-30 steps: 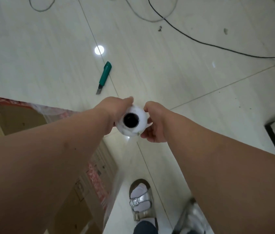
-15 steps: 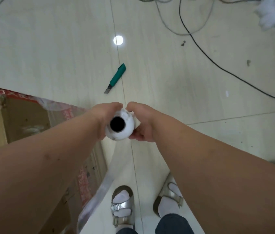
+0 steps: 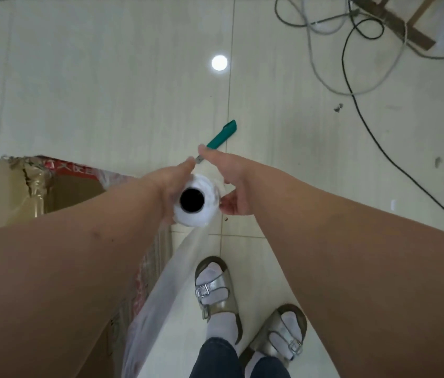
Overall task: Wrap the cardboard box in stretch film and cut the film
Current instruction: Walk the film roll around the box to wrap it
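A white roll of stretch film point(image 3: 207, 203) stands upright in front of me, its dark core facing the camera. My left hand point(image 3: 170, 184) grips its left side and my right hand point(image 3: 231, 184) holds its right side. A band of clear film point(image 3: 160, 296) runs from the roll down to the brown cardboard box point(image 3: 2, 195) at the left, whose side is partly covered by film. A green utility knife point(image 3: 222, 135) lies on the floor just beyond my hands, its blade end hidden by my fingers.
The floor is pale tile point(image 3: 106, 77). Black and grey cables point(image 3: 352, 77) loop across the upper right, next to a wooden frame point(image 3: 395, 23). My two feet in silver sandals point(image 3: 215, 293) stand below the roll, right of the box.
I have stepped round the box with the roll, and the view turned. The knife now sits right behind my hands, more film trails to the box, and both feet show.
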The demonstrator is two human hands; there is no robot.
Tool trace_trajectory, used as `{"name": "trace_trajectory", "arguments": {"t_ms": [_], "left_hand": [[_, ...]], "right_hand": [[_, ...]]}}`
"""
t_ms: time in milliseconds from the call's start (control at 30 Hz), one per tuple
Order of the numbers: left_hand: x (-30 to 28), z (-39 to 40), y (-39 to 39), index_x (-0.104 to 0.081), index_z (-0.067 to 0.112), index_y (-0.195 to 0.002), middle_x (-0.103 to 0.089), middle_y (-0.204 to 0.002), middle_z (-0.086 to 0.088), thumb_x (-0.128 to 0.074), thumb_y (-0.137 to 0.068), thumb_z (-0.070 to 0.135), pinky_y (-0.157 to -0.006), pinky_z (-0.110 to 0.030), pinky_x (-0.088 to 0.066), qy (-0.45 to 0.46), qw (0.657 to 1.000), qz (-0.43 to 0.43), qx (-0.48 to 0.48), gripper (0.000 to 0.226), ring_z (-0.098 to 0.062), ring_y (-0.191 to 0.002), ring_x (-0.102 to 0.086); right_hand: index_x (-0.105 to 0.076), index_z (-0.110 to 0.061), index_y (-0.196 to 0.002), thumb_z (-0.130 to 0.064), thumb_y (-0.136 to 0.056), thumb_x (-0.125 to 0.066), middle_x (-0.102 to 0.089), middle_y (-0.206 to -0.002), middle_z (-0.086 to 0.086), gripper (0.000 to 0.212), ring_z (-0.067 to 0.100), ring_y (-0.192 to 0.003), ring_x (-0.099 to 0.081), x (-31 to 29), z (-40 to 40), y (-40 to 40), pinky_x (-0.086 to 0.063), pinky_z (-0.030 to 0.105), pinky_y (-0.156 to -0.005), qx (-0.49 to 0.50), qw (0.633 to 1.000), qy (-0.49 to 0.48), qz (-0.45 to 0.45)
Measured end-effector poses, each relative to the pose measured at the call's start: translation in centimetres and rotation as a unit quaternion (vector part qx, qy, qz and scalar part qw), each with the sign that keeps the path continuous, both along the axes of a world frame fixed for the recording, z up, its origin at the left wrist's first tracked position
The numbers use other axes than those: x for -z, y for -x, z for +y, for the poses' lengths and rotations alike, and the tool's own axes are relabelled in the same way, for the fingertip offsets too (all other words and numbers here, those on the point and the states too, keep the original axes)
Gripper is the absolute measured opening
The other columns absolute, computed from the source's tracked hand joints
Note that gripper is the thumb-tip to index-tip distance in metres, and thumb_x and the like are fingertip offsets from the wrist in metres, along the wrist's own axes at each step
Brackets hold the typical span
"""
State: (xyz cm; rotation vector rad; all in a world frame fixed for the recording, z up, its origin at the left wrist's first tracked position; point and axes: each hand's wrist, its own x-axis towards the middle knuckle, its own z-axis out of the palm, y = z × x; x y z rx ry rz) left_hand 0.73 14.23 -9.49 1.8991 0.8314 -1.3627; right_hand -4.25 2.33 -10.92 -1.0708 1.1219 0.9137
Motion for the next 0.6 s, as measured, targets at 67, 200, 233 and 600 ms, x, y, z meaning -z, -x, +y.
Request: {"name": "trace_trajectory", "arguments": {"t_ms": [67,200,233,600], "left_hand": [[-0.1,-0.4,-0.1,-0.058,0.009,-0.119,-0.071,-0.103,-0.011,-0.046,-0.092,0.059,-0.096,-0.046,-0.050,0.013,0.999,0.026,-0.013,0.058,-0.029,-0.097,-0.068],[-1.6,-1.8,-2.1,-0.046,-0.006,-0.134,-0.060,-0.107,-0.015,-0.038,-0.104,0.028,-0.089,-0.033,-0.048,0.064,0.995,0.002,-0.079,0.047,-0.023,-0.095,-0.059],[-2.2,-2.2,-2.7,-0.044,-0.008,-0.136,-0.059,-0.110,-0.017,-0.037,-0.104,0.023,-0.085,-0.032,-0.048,0.072,0.995,-0.006,-0.070,0.045,-0.025,-0.093,-0.058],[-2.3,-1.7,-9.4,-0.057,0.010,-0.087,-0.064,-0.107,-0.017,-0.051,-0.095,0.025,-0.096,-0.050,-0.050,-0.029,0.980,-0.162,0.111,0.018,-0.033,-0.101,-0.063]], "right_hand": [[-0.061,-0.017,-0.109,-0.069,-0.076,-0.065,-0.067,-0.110,0.005,0.062,0.023,-0.099,-0.066,-0.1,0.3,-0.8,-0.053,0.035,-0.094,-0.026,1.000,-0.004,-0.012],[-0.060,-0.013,-0.119,-0.059,-0.084,-0.063,-0.067,-0.120,0.009,0.058,0.026,-0.113,-0.063,-0.7,0.6,-2.9,-0.048,0.039,-0.103,-0.031,0.999,-0.014,-0.008],[-0.059,-0.011,-0.123,-0.058,-0.085,-0.064,-0.067,-0.120,0.009,0.060,0.026,-0.112,-0.063,-0.7,0.6,-3.4,-0.049,0.038,-0.101,-0.020,1.000,-0.020,-0.006],[-0.065,-0.009,-0.090,-0.030,-0.074,-0.047,-0.067,-0.087,0.010,0.031,0.029,-0.077,-0.060,0.3,0.5,-8.5,-0.048,0.031,-0.069,0.012,0.998,-0.035,0.044]]}}
